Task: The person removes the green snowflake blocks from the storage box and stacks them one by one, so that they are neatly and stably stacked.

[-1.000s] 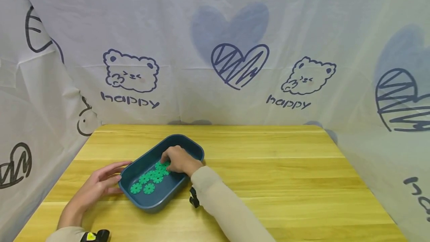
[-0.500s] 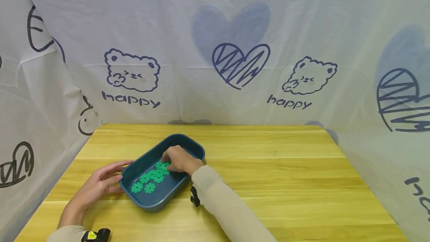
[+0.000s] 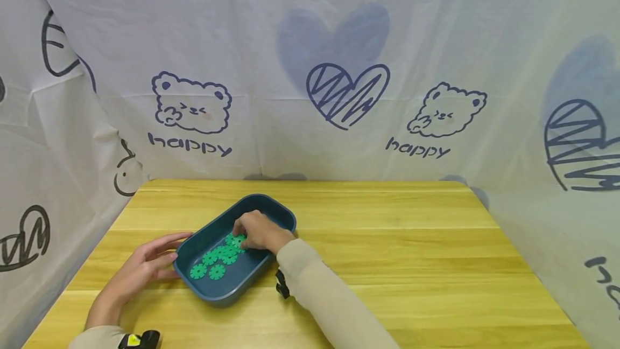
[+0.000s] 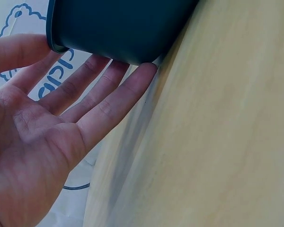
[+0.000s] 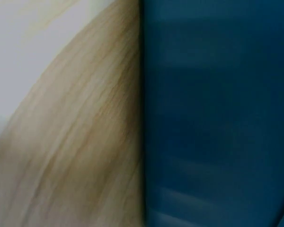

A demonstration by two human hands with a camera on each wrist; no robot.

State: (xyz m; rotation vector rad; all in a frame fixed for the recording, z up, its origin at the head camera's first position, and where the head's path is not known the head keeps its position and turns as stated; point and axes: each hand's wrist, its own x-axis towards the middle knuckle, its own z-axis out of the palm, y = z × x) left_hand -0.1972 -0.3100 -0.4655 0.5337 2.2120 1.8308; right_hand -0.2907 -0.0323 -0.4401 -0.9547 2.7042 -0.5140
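A dark blue oblong bin (image 3: 232, 292) stands at a slant on the wooden table. Inside, toward its near left end, lie several green notched discs (image 3: 216, 272), some overlapping. My left hand (image 3: 140, 268) is at the bin's left end. In the left wrist view its extended fingers (image 4: 102, 109) touch the bin's outer wall (image 4: 113, 28), the thumb near the rim. My right hand (image 3: 259, 230) reaches over the near right rim, its bent fingers down at the far end of the discs. I cannot tell whether they pinch one. The right wrist view shows mostly the bin's wall (image 5: 217, 113).
The wood-grain table (image 3: 397, 252) extends to the right of the bin. Behind and at both sides hangs a pale cloth (image 3: 271, 123) with hearts and bears. A black wrist strap (image 3: 282, 284) sits near the bin's near right side.
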